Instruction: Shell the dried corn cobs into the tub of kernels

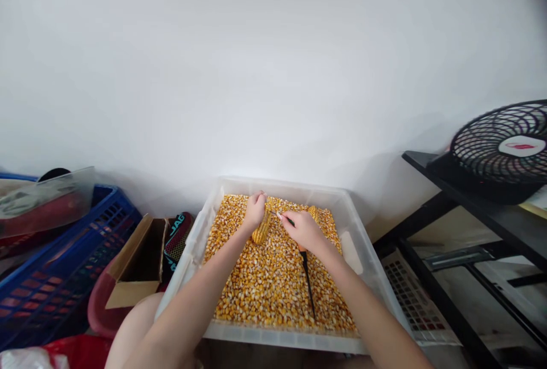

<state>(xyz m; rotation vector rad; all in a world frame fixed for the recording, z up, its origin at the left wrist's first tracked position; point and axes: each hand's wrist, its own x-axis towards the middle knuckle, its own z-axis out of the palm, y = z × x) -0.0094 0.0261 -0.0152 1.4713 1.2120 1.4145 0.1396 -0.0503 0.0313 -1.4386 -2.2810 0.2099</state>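
A yellow dried corn cob is gripped by the left hand, fingers wrapped round it, over a clear plastic tub of loose kernels. A thin black-shafted tool is pinched in the right hand; its tip is best kept angled away from the left fingers. A cardboard box lies at 9 o'clock, a black fan at 2 o'clock, neither obstructing.

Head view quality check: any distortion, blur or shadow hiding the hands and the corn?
Head view: wide-angle bending at the edges, fan slightly soft; even light, soft shadows on the wall; left hand on the corn cob and right hand sharp but small; bin rim unglared.
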